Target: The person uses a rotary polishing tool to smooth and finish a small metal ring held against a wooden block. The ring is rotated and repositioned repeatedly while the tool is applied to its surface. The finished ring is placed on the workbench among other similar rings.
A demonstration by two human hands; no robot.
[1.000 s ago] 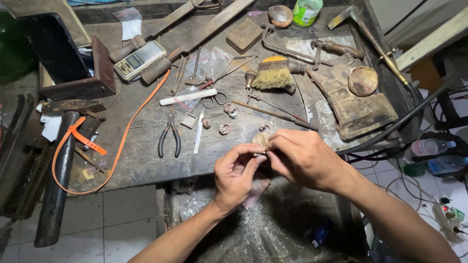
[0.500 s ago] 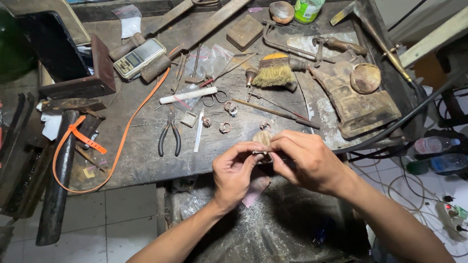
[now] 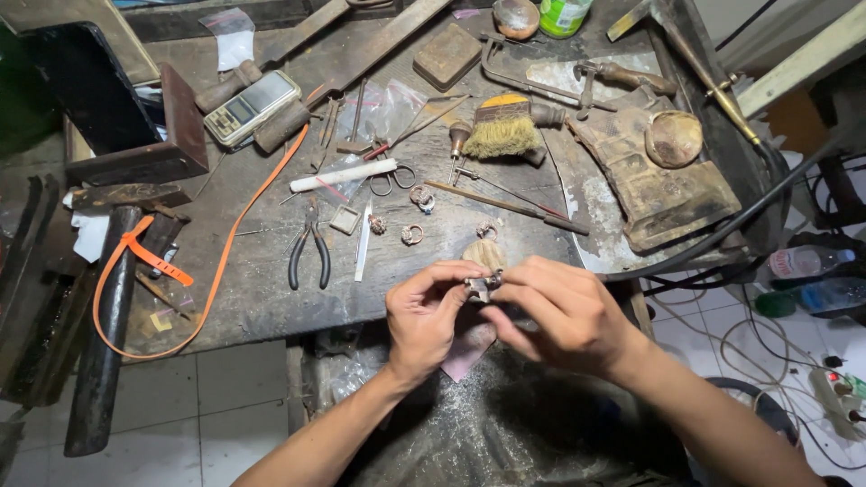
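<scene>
Now, step: I am working a small metal piece [image 3: 483, 283] at the near edge of the surface [image 3: 253, 298]; my guess is the next move wants a steady grip.
Left hand [image 3: 422, 317]: fingertips pinching the piece.
Piece: tiny, dull grey, held just before the wooden peg [image 3: 485, 254].
Right hand [image 3: 564, 311]: pinching the piece's other side.

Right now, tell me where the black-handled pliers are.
In the head view, the black-handled pliers lie flat on the workbench, left of the left hand, between the orange strap and the tweezers.
</scene>
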